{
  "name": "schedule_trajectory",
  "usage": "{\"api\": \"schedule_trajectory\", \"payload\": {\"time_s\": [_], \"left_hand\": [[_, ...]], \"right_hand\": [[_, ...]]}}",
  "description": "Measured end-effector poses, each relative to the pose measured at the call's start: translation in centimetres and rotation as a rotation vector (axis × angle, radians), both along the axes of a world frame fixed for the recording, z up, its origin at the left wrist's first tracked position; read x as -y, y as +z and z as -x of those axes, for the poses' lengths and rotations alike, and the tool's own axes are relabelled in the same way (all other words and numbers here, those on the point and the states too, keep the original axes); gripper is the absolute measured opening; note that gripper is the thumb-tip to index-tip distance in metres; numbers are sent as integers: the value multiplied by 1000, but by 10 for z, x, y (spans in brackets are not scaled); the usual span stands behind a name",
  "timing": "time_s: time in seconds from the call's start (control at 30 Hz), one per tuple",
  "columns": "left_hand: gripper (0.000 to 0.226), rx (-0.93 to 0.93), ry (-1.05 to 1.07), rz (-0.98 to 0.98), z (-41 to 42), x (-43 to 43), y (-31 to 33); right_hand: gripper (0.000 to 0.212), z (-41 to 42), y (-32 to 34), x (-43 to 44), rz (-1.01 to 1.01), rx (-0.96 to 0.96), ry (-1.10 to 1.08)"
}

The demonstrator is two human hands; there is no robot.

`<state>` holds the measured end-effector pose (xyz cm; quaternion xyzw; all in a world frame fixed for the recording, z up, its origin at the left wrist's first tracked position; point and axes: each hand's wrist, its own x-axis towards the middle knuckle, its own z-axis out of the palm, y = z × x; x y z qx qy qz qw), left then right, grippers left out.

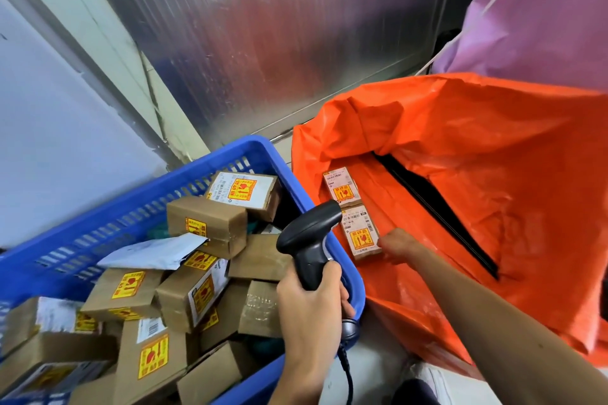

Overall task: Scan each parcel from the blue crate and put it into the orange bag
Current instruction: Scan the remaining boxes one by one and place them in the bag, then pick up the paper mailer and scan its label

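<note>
Two parcels lie in the orange bag point(460, 148); my right grip point(399, 245) holds the nearer parcel point(360, 233), long axis pointing away; left grip point(312, 299) clasps the scanner point(309, 240).

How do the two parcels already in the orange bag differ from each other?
The nearer parcel is touched by the right hand; the farther parcel lies untouched. The nearer one is partly hidden behind the scanner held in the left hand; the farther one shows fully. Both lie label-up in the orange bag with yellow-and-red stickers.
</note>
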<state>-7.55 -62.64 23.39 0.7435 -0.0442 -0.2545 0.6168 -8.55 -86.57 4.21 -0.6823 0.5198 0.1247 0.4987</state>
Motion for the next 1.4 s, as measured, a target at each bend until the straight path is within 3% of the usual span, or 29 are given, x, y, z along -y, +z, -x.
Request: {"api": "schedule_trajectory", "payload": {"time_s": [0.17,0.27,0.43,0.57,0.77,0.93,1.1,1.27,1.4], "left_hand": [[14,-62,-8,-5,-1,-3,9],[17,-67,-4,-31,2,-8,20],[21,16,9,-55,3,-27,47],[21,116,-29,-48,-16,-58,88],[18,302,49,-101,-56,-118,155],[11,475,-38,-233,-90,-174,194],[6,501,-123,-343,-114,-227,198],[12,401,-85,-390,-116,-273,164],[18,485,-4,-425,-122,-279,159]], "right_hand": [[28,12,52,2,108,-91,130],[18,17,88,-3,192,-193,279],[21,13,168,-3,362,-268,491],[32,-2,246,-22,473,-204,542],[32,-39,308,-77,552,-80,622],[30,-76,324,-128,652,-22,762],[34,-100,323,-170,706,-6,868],[29,-109,296,-206,806,149,767],[25,-118,264,-229,825,228,736]]}}
